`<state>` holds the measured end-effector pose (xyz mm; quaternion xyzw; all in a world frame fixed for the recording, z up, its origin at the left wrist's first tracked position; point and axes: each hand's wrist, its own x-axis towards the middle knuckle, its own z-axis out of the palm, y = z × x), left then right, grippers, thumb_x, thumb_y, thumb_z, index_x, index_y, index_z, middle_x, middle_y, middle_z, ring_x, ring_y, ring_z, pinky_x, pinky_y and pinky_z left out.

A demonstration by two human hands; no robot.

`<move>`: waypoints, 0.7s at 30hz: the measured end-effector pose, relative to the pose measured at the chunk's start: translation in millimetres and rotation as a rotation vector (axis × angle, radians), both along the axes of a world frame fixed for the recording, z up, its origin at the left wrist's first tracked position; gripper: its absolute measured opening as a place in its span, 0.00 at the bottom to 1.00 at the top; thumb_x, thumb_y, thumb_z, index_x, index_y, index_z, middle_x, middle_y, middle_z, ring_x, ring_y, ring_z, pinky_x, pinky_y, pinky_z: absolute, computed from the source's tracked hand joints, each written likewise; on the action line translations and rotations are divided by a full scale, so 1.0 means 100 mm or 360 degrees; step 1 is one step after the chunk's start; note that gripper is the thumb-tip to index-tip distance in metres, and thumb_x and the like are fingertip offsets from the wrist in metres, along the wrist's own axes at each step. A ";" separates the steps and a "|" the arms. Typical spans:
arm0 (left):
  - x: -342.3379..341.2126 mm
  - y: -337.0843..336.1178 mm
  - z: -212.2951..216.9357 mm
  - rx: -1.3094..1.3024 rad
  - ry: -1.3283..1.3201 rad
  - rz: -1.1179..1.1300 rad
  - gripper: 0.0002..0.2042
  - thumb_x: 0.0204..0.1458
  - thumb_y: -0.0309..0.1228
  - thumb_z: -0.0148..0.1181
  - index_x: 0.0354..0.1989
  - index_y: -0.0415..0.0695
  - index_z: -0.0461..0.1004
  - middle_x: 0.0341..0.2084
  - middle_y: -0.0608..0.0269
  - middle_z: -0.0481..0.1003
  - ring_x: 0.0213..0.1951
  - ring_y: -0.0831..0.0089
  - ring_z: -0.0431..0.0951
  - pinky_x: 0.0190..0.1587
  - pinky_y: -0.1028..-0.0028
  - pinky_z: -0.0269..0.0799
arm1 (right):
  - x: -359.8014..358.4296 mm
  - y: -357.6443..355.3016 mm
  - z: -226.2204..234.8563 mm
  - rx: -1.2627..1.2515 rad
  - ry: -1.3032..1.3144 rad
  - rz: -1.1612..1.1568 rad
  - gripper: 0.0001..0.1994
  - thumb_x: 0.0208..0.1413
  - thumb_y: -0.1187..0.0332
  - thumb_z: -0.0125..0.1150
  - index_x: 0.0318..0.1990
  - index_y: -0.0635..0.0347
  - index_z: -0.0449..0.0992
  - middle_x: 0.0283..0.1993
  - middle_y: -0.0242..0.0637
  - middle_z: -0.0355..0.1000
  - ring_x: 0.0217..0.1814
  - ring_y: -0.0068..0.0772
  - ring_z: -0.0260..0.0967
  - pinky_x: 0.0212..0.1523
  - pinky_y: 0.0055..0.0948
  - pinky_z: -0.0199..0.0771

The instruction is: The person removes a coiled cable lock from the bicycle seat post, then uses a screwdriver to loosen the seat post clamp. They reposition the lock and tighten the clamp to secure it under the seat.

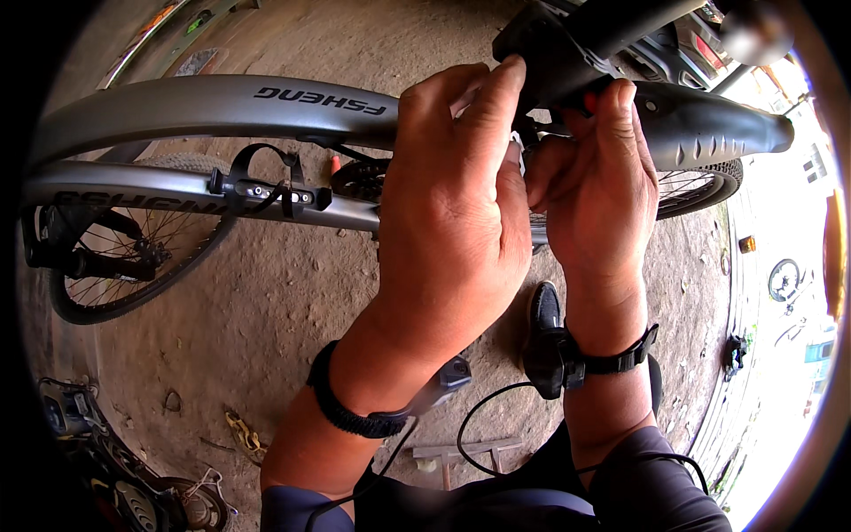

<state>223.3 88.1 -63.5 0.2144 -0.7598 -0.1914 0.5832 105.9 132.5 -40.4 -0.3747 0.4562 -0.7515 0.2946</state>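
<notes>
My left hand [452, 199] and my right hand [603, 195] meet close together at the seat end of a silver-grey bicycle frame [213, 111]. A bulky black part [542, 53], joined to a thick black tube [634, 22], sits just above them. The left index fingertip reaches that black part while the other fingers curl in, their grip hidden. My right fingers are bent inward, thumb raised, beside a small red piece [591, 101]. What lies between the hands cannot be made out. Right of them extends a smooth black mudguard-like piece [709, 124] above the rear wheel [709, 191].
A black bottle cage [277, 191] is on the lower frame tube, left of my hands. The front wheel [97, 310] is at far left. Dark machine parts [115, 470] fill the lower left corner. My shoe [542, 341] rests on the dirt floor [257, 328].
</notes>
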 end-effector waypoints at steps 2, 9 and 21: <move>-0.02 0.02 0.01 0.0088 0.0049 -0.0058 0.25 0.56 0.12 0.55 0.64 0.40 0.71 0.55 0.50 0.72 0.54 0.60 0.76 0.56 0.68 0.72 | -0.01 -0.01 0.00 -0.0007 -0.0005 0.0001 0.22 0.73 0.48 0.47 0.48 0.61 0.69 0.42 0.39 0.74 0.17 0.27 0.71 0.15 0.21 0.64; 0.05 0.07 0.09 0.0323 0.0092 -0.0226 0.23 0.55 0.13 0.54 0.62 0.35 0.69 0.53 0.46 0.71 0.51 0.55 0.75 0.53 0.65 0.73 | 0.00 0.00 0.01 0.0024 -0.0017 -0.0002 0.22 0.72 0.47 0.47 0.48 0.61 0.69 0.42 0.39 0.74 0.17 0.27 0.71 0.15 0.21 0.64; 0.14 0.12 0.29 0.0396 -0.0101 -0.0147 0.17 0.58 0.19 0.55 0.56 0.31 0.69 0.49 0.39 0.72 0.50 0.45 0.75 0.54 0.59 0.72 | 0.02 0.02 0.02 0.0078 -0.0003 0.0038 0.23 0.72 0.46 0.47 0.49 0.60 0.69 0.38 0.36 0.75 0.18 0.26 0.72 0.18 0.22 0.67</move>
